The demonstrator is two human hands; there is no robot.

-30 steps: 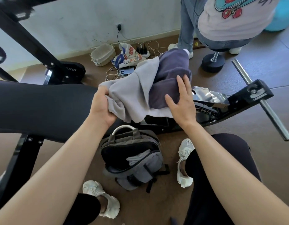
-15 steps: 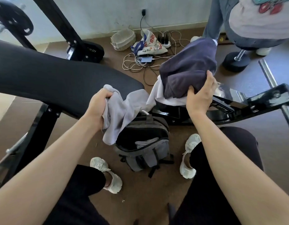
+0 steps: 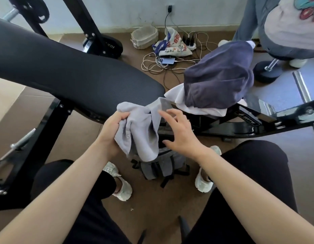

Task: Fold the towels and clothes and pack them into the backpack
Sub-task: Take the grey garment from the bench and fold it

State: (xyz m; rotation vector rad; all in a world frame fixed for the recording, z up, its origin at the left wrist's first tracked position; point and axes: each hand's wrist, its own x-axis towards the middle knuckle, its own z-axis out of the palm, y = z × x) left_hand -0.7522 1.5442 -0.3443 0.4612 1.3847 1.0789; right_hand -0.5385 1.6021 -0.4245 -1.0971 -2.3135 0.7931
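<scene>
Nearest the wearer, a grey backpack (image 3: 161,166) of woven synthetic fabric stands on the brown floor (image 3: 161,199) between two pale sneakers, its top largely hidden by the cloth above it. Directly over it hangs a light grey towel (image 3: 140,132), soft, napped, bunched into vertical folds; its long axis runs downward from the grip toward the backpack. The left hand (image 3: 113,127) is clenched on the towel's upper left edge. The right hand (image 3: 179,132), fingers spread and holding nothing, hovers just right of the towel and is the nearer hand to its free edge, so it is probably about to take that edge for a fold. Beyond, at the near end of the ribbed black bench pad (image 3: 73,74), a dark navy garment (image 3: 217,80) lies heaped on a white cloth (image 3: 205,110) atop the glossy black bench frame (image 3: 258,118), well apart from both hands.
</scene>
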